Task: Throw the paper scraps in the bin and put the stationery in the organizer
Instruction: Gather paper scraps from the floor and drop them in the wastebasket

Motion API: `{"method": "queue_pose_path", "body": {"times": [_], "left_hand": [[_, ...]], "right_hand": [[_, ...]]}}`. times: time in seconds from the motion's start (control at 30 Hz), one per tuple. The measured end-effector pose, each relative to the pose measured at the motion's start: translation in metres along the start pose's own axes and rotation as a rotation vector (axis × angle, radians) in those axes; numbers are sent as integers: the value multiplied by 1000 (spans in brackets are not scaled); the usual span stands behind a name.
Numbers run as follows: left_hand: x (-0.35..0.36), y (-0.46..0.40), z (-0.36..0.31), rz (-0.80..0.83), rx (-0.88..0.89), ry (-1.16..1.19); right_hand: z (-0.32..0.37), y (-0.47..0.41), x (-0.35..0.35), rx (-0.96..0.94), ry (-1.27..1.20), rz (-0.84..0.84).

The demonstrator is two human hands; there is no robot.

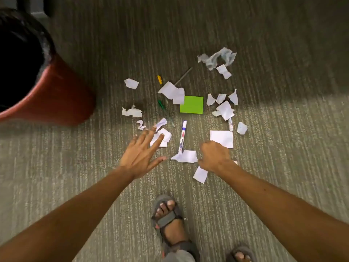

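Dim, perhaps motion-blurred, edges distorted

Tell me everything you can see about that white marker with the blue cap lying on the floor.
The whiteboard marker is a white plastic barrel with a blue cap, blue print and a small red patch on its label. It lies flat on the grey ribbed carpet, cap pointing away from the person, between the two hands. Its rear end meets a torn white paper scrap; whether it lies on it is unclear. Neither hand touches it.

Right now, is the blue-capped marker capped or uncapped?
Capped. The blue-capped marker lies flat on the carpet with its blue cap seated on the far end; no bare tip shows.
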State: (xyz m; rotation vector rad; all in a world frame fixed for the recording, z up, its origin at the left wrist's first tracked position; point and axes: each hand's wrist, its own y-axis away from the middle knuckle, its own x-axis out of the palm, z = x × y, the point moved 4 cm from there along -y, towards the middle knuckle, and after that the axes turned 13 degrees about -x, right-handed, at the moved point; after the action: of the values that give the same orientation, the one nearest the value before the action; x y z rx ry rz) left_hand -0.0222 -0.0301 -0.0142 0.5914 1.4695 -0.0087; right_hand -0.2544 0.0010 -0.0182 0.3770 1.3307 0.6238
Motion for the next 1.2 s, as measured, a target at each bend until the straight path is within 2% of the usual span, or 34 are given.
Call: {"method": "queue_pose_path", "body": {"times": [0.03,0.2,0.3,0.43,0.53,0.7,0.83,1.0,1.1,1.2], "left_hand": [[10,-5,1,28,-6,-15],[58,-39,3,-52,-25,0],[72,-56,3,-48,-149,134],[79,-72,6,-71,-387,341],[83,-78,7,-89,-520,412],[87,-84,6,-22,-723,513],[85,-85,5,-37,-674,525],[87,-95,21,85,-664,700],[82,-96,32,170,-629,940],[75,-91,46,223,-569,1077]], "right_hand": [[0,-7,11,-25,-9,10],[-5,-45,46,-169,2,-37],[-1,-59,53,-287,48,-76],[6,-67,65,-381,112,-36],[3,-70,65,-404,124,-36],[8,-74,66,-494,116,-85],[12,-73,72,-488,103,-126],[3,-66,72,-499,-44,-140],[-10,-61,69,-483,-174,-97],[-22,-59,64,-490,-307,29]]}}
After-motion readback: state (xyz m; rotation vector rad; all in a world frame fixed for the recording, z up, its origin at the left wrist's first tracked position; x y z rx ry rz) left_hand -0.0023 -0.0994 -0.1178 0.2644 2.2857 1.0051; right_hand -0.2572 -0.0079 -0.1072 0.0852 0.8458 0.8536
